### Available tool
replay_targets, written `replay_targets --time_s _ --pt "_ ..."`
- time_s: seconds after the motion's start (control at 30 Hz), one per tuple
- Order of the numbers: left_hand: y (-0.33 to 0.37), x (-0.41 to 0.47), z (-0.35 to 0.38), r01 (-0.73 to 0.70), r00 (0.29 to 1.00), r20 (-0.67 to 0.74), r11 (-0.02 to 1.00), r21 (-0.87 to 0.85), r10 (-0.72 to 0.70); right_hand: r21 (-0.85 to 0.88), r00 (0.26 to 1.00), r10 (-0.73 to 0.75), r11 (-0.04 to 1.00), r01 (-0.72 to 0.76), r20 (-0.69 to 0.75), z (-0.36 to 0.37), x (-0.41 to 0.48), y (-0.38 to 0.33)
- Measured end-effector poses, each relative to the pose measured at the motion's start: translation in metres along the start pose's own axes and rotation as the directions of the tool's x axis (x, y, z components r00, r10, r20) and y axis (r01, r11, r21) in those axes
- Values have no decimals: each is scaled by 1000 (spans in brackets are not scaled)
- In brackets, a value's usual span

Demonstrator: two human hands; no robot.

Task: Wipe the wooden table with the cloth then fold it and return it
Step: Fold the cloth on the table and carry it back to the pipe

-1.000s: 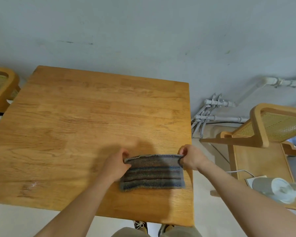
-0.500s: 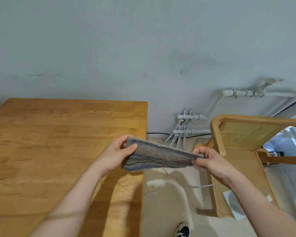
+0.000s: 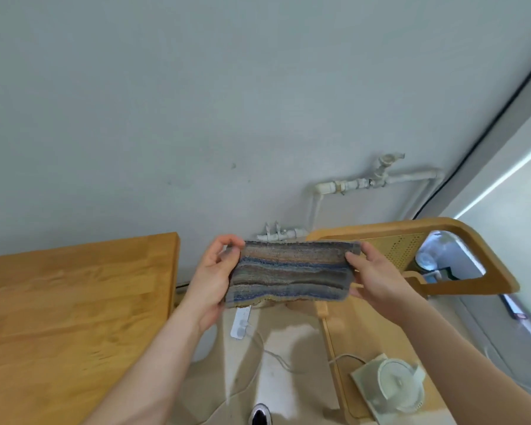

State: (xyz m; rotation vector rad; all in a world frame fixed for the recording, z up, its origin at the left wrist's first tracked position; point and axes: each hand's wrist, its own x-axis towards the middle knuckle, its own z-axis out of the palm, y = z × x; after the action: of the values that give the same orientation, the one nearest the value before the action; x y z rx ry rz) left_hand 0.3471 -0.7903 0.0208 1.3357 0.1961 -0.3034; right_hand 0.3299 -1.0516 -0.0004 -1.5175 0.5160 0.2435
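A folded, blue-grey striped cloth (image 3: 292, 271) is stretched between my hands in mid-air, right of the wooden table (image 3: 74, 308) and over the floor gap. My left hand (image 3: 212, 274) grips its left end, thumb on top and fingers curled under. My right hand (image 3: 371, 277) pinches its right end the same way. The cloth touches neither the table nor the chair.
A wooden chair with a cane back (image 3: 417, 259) stands to the right; a white kettle on its base (image 3: 393, 388) sits on the seat. A white power strip (image 3: 241, 323) and cables lie on the floor between table and chair. Pipes (image 3: 359, 184) run along the wall.
The cloth has been lifted off the table's near right corner and carried right, toward the chair. Both hands kept hold of its ends, and the view swung right with them.
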Motion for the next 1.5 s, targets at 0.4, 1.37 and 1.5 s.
replay_targets --time_s 0.4,1.37,1.5 --pt "23 153 48 227 965 123 973 36 -230 258 989 69 966 -33 -132 -41 125 -75" --pt "-112 447 171 414 823 -265 850 -326 -502 -271 914 -89 962 -24 -396 -122 470 -39" --pt "-129 458 170 378 883 -369 906 191 -290 -706 885 -316 708 -19 -341 -128 468 -28"
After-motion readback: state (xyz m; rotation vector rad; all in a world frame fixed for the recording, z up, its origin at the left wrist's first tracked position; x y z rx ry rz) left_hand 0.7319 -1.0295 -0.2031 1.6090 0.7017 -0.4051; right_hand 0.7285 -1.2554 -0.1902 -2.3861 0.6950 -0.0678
